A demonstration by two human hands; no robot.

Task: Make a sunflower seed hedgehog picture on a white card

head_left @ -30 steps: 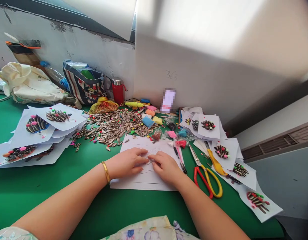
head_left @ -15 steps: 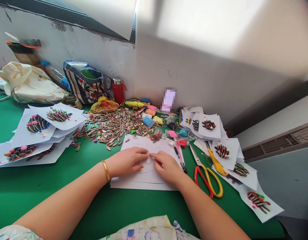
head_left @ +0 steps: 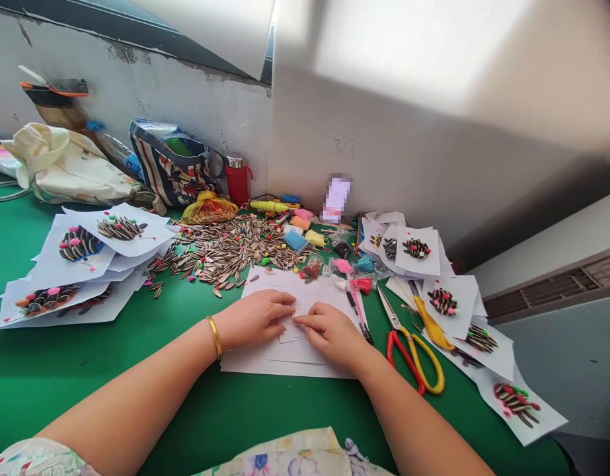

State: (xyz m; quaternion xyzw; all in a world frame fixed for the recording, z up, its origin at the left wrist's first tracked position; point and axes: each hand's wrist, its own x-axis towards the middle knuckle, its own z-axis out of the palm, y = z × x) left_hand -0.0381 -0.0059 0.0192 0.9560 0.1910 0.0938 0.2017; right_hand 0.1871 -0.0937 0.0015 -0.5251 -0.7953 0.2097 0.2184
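In front of me several white sheets of paper [head_left: 289, 367] lie stacked on the green table. A faint line drawing [head_left: 309, 303] shows on the top, smaller sheet, partly covered by my hands. My left hand [head_left: 260, 319] rests on the left of the paper, fingers extended, holding nothing. From the right, my right hand [head_left: 334, 335] reaches in with its index finger stretched onto the drawing, close to the left fingertips. Nothing shows in its grasp. Pens [head_left: 358, 314] lie on the paper's right edge, with red-and-yellow-handled scissors [head_left: 408, 350] beside it.
Striped sunflower seeds [head_left: 230, 251] are heaped behind the paper, near coloured clay packets [head_left: 297, 240]. Seed-decorated sheets pile up at left [head_left: 131, 241] and right [head_left: 453, 301], where a yellow cutter [head_left: 431, 324] lies. A red flask [head_left: 237, 182] and bags [head_left: 170, 165] stand along the wall.
My right index fingertip has slid slightly down the drawing, so more of its upper part shows. My left hand stays in place on the paper. The view has shifted a little.
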